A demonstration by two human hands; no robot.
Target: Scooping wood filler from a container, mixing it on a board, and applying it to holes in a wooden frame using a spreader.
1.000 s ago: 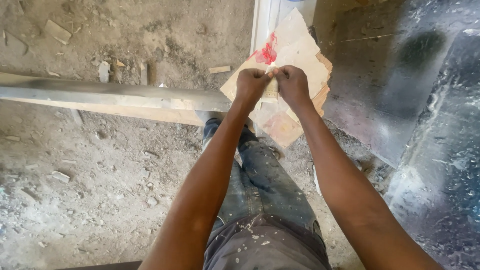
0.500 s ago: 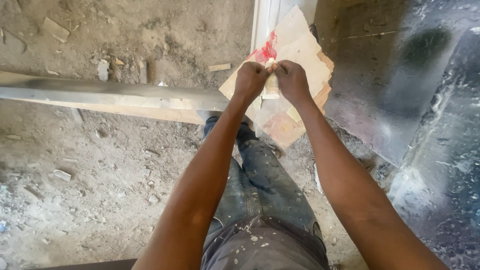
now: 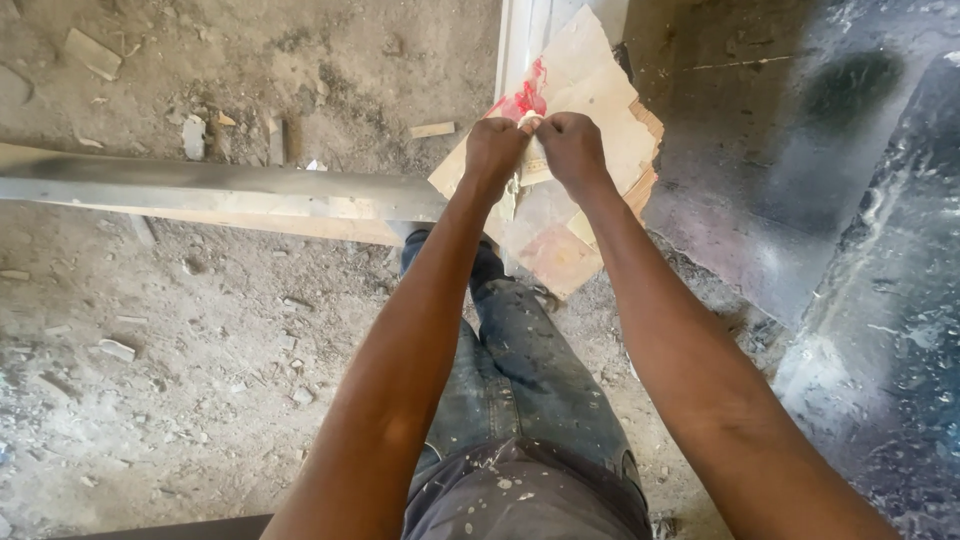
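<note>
Tube [image 3: 532,168], small and pale, is pinched between left hand [image 3: 493,150] and right hand [image 3: 572,148], both closed on it; best kept steady over the board [image 3: 600,90] beyond the knuckles.

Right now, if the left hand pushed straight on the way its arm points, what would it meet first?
The left hand, pinching a small pale tube together with the right hand, points up the picture. Next in that line is the red smear on the pale board, though the board probably lies well below the hand.
</note>
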